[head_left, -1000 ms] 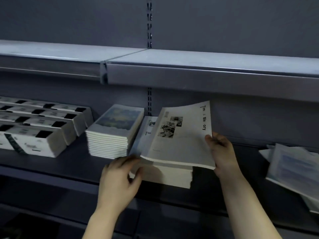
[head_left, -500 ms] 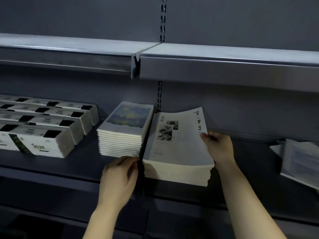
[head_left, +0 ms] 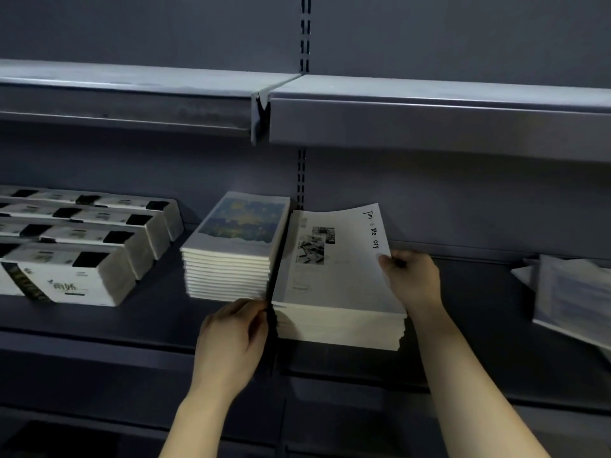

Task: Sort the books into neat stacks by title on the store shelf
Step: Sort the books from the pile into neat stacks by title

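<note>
Squaring the white-cover book stack near the shelf's front edge

The left hand presses curled against the near left corner of the white-cover stack, which sits on the shelf just beside the painted-cover stack. The right hand pinches the top book at its right edge. Best pushed inward evenly from both sides, flattening the bowed cover last. The title's middle letters are unreadable, and the loose books at right are cut off.
</note>
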A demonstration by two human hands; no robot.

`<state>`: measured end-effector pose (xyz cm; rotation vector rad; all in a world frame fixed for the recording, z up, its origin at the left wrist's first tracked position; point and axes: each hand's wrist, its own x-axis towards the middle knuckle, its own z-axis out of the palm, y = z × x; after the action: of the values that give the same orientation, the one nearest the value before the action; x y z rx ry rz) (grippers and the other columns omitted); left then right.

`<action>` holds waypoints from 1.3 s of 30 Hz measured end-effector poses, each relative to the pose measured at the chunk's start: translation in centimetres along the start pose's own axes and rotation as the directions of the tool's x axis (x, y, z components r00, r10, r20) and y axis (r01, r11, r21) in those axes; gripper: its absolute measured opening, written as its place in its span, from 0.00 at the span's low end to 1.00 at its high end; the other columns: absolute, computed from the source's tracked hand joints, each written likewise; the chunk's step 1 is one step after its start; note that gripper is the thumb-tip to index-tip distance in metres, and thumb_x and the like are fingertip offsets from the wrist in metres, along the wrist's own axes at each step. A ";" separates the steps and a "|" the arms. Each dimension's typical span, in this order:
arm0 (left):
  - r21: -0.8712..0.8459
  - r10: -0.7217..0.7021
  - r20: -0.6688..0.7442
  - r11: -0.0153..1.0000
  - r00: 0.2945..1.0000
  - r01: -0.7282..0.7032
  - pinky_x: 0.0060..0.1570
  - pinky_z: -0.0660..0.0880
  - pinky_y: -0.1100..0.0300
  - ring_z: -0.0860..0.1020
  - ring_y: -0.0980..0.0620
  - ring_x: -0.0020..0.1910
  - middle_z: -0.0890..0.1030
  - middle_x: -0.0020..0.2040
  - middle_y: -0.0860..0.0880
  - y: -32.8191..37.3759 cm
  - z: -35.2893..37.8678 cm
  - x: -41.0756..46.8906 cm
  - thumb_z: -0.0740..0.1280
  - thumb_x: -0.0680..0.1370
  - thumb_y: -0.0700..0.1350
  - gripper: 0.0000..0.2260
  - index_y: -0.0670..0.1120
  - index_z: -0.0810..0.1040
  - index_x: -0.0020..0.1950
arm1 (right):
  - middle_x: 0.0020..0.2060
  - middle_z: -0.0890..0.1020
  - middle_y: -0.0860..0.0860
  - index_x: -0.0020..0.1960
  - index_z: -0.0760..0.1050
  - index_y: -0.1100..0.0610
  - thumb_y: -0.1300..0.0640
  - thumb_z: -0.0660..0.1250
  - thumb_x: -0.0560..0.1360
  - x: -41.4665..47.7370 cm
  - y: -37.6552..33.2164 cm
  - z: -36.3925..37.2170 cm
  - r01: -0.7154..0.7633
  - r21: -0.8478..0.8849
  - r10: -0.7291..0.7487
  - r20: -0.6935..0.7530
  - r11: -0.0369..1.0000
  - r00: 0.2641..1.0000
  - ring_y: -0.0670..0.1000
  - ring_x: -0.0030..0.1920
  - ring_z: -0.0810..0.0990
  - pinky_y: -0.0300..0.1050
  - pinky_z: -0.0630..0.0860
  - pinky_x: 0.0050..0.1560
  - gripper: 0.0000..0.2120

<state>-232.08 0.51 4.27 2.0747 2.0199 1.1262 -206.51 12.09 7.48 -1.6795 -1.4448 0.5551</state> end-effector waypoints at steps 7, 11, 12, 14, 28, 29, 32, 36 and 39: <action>0.004 0.014 0.021 1.000 1.000 -0.014 0.44 0.76 0.52 0.79 0.51 0.43 0.81 0.47 0.54 -0.4 0.1 -0.1 0.56 0.76 0.50 0.15 0.50 0.81 0.53 | 0.59 0.82 0.51 0.59 0.80 0.56 0.54 0.63 0.80 0.3 -0.2 0.3 0.038 -0.149 -0.039 -0.003 0.988 0.999 0.51 0.55 0.81 0.27 0.63 0.34 0.12; 0.013 0.000 0.049 1.000 0.999 -0.001 0.45 0.77 0.50 0.79 0.50 0.45 0.81 0.49 0.54 -0.3 -0.1 -0.2 0.54 0.75 0.52 0.17 0.50 0.80 0.54 | 0.60 0.81 0.51 0.61 0.79 0.56 0.53 0.62 0.80 0.0 -0.4 0.1 0.043 -0.164 -0.043 0.008 0.986 0.999 0.52 0.56 0.80 0.34 0.67 0.41 0.13; 0.016 -0.007 0.054 1.000 0.999 0.006 0.46 0.77 0.50 0.79 0.50 0.45 0.81 0.49 0.54 -0.2 -0.2 -0.3 0.55 0.76 0.51 0.16 0.50 0.80 0.55 | 0.60 0.81 0.51 0.61 0.79 0.55 0.53 0.61 0.80 -0.1 -0.5 0.0 0.046 -0.188 -0.045 0.012 0.981 0.999 0.52 0.56 0.80 0.35 0.67 0.41 0.13; 0.015 -0.018 0.047 1.000 0.999 0.018 0.46 0.76 0.51 0.79 0.50 0.46 0.81 0.50 0.53 0.0 -0.4 -0.4 0.59 0.76 0.48 0.13 0.50 0.80 0.55 | 0.60 0.81 0.51 0.61 0.79 0.54 0.53 0.60 0.80 -0.2 -0.7 -0.2 0.058 -0.231 -0.055 0.020 0.971 0.998 0.53 0.53 0.81 0.35 0.66 0.37 0.14; -0.027 0.085 -0.033 0.996 0.996 -0.086 0.45 0.77 0.49 0.79 0.47 0.47 0.81 0.53 0.49 6.9 -1.1 0.5 0.56 0.76 0.51 0.18 0.50 0.77 0.62 | 0.40 0.78 0.55 0.49 0.75 0.59 0.42 0.51 0.82 -2.6 1.9 -4.4 -0.198 0.089 0.184 0.145 0.976 0.972 0.52 0.40 0.77 0.49 0.73 0.47 0.23; -0.032 0.105 -0.011 0.994 0.994 -0.105 0.47 0.77 0.49 0.79 0.47 0.48 0.80 0.55 0.49 7.8 -0.4 0.7 0.56 0.76 0.52 0.19 0.50 0.77 0.62 | 0.40 0.79 0.56 0.49 0.76 0.60 0.43 0.53 0.82 -2.7 2.4 -5.5 -0.172 0.101 0.158 0.136 0.980 0.978 0.54 0.41 0.78 0.51 0.74 0.48 0.23; -0.030 0.155 0.063 0.988 0.986 -0.154 0.52 0.76 0.48 0.78 0.48 0.55 0.79 0.59 0.49 10.4 2.0 0.9 0.54 0.77 0.55 0.20 0.50 0.76 0.63 | 0.39 0.81 0.56 0.44 0.77 0.60 0.47 0.58 0.81 -2.6 4.3 -9.0 -0.118 0.056 0.113 0.080 0.991 0.990 0.56 0.42 0.80 0.50 0.75 0.48 0.18; -0.035 0.235 0.104 0.972 0.967 -0.232 0.54 0.75 0.47 0.77 0.47 0.56 0.79 0.58 0.49 15.0 5.2 0.9 0.54 0.77 0.54 0.20 0.48 0.78 0.61 | 0.40 0.81 0.56 0.50 0.81 0.59 0.52 0.61 0.81 -2.1 7.5 -13.3 -0.099 -0.094 0.097 -0.031 0.991 0.995 0.56 0.44 0.78 0.43 0.68 0.43 0.13; -0.049 0.299 0.137 0.954 0.945 -0.295 0.55 0.74 0.49 0.77 0.48 0.55 0.79 0.58 0.50 18.8 7.5 0.3 0.54 0.77 0.54 0.19 0.49 0.78 0.61 | 0.46 0.83 0.60 0.53 0.81 0.62 0.53 0.61 0.80 -1.7 10.3 -16.4 -0.131 -0.186 0.113 -0.103 0.974 0.988 0.60 0.51 0.80 0.45 0.68 0.44 0.14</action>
<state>-212.25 1.21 8.21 2.4276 1.6590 0.9977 -188.24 5.57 7.94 -1.9306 -1.3706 0.4090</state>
